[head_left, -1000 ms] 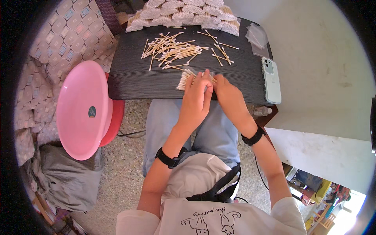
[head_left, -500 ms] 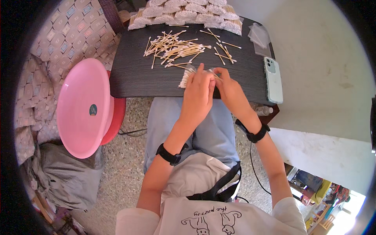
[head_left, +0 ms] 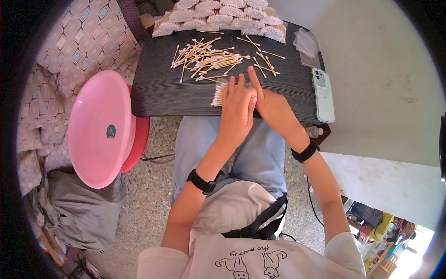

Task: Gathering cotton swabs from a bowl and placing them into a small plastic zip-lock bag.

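Close to the near table edge lies a clear plastic bag of cotton swabs (head_left: 217,96), its white tips showing beside my left hand. My left hand (head_left: 236,106) is closed over this bag, its index and middle fingers stretched along the plastic. Pressed against it, my right hand (head_left: 275,110) points its index finger up and forward. The right hand's other fingers are curled at the bag's end and mostly hidden. Beyond my hands is a loose heap of cotton swabs (head_left: 218,61), with several more scattered swabs (head_left: 264,63) to its right.
Packed bundles of cotton swabs (head_left: 220,18) are stacked at the far edge of the black table (head_left: 162,97). Empty clear bags (head_left: 307,44) and a phone (head_left: 323,95) lie on the right. A pink basin (head_left: 95,135) stands left of the table, and a wall (head_left: 381,93) rises on the right.
My right index finger has gone from bent to stretched out, and the right wrist has shifted slightly right. The left hand stays over the bag, with its fingers more upright.
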A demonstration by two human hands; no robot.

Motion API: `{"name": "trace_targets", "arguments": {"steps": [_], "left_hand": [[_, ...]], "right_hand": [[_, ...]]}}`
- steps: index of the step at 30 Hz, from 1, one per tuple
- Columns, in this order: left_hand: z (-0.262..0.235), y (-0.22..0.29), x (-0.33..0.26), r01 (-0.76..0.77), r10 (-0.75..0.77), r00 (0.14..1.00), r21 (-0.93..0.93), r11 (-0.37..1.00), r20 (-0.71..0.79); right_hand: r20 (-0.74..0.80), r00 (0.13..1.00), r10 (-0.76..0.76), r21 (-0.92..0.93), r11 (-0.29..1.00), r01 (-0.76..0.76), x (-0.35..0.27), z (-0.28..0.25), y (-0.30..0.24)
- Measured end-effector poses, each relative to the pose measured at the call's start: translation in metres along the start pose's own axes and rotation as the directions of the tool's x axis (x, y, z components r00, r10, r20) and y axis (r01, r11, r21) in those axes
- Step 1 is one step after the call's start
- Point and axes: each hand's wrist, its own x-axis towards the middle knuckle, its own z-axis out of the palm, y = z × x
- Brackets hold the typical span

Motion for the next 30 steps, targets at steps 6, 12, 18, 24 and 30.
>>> {"name": "trace_targets", "arguments": {"steps": [6, 12, 18, 24, 30], "left_hand": [[-0.014, -0.001, 0.013, 0.111, -0.142, 0.979, -0.199, 0.974, -0.149], [-0.015, 0.001, 0.018, 0.157, -0.157, 0.988, 0.023, 0.987, 0.004], [-0.01, 0.011, 0.024, 0.158, -0.168, 0.984, -0.165, 0.974, -0.051], [-0.008, 0.0, 0.01, 0.03, -0.011, 0.996, -0.212, 0.977, 0.091], [-0.005, -0.006, 0.005, -0.045, 0.083, 0.978, -0.191, 0.98, 0.193]], "right_hand": [[-0.022, 0.999, 0.038, 0.059, 0.998, -0.037, -0.005, 0.004, 0.001], [-0.013, 0.999, 0.043, 0.045, 0.998, -0.042, -0.003, 0.001, 0.0], [-0.052, 0.998, 0.021, 0.072, 0.997, -0.017, -0.004, 0.002, 0.002], [0.105, 0.976, 0.189, 0.176, 0.963, -0.206, 0.003, 0.002, 0.004], [0.023, 0.983, 0.184, 0.412, 0.894, -0.177, 0.0, 0.007, 0.008]]}}
